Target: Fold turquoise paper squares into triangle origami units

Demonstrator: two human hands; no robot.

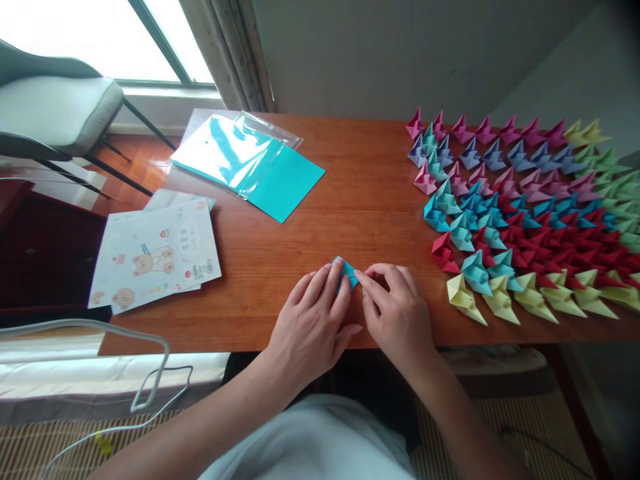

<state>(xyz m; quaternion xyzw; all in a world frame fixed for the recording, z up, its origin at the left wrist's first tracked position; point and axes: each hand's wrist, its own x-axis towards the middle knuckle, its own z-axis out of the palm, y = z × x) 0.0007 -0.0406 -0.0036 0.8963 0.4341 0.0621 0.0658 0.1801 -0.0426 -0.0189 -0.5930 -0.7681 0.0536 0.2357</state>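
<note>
A small folded piece of blue paper (pixel 352 273) lies on the wooden table in front of me, partly hidden under my fingers. My left hand (pixel 315 310) rests over it, open, with its outstretched fingers pressing the paper down and the thumb held apart. At the paper's right corner, my right hand (pixel 397 303) is closed, its index finger and thumb at the edge and the other fingers curled.
Rows of folded paper pieces (pixel 540 233) in several colours cover the table's right side. Blue paper sheets (pixel 287 180) in a clear sleeve lie at the back left. Bear-printed packets (pixel 160 257) sit nearer, at the left edge. A chair (pixel 65 110) stands beyond.
</note>
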